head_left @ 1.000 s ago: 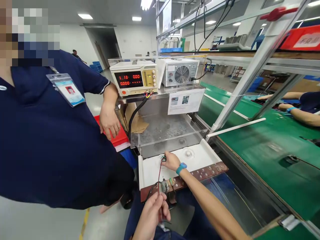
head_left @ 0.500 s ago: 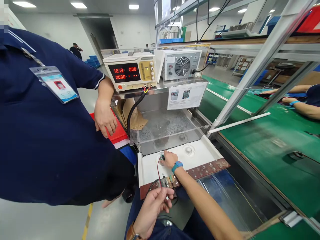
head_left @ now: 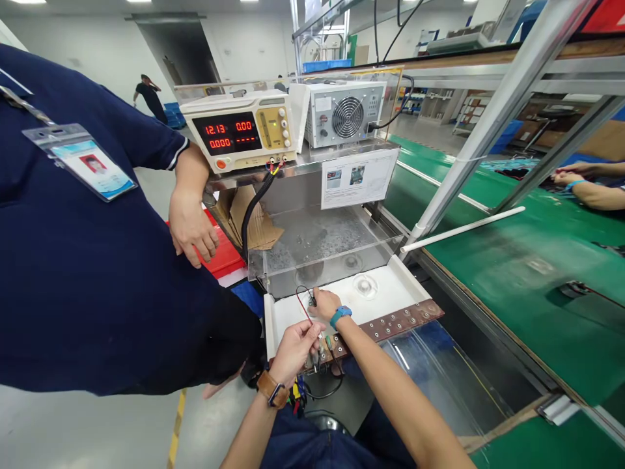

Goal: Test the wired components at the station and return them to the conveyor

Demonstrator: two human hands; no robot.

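Wired part [head_left: 312, 300] sits on the white tray [head_left: 390, 286], pinched under the fingertips of the right hand [head_left: 323, 305]. Its red wire [head_left: 303, 311] runs back to the left hand [head_left: 295, 346], whose fingers are closed on it beside the brown strip [head_left: 400, 320]. This looks like seating the part. Any further move calls for slack, untangled wire.

Brown wristwatch [head_left: 272, 388], blue wristband [head_left: 340, 316]

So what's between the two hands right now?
Head view: a thin red wire crosses bare white tray from the small part in the right hand toward the left hand; nothing else.
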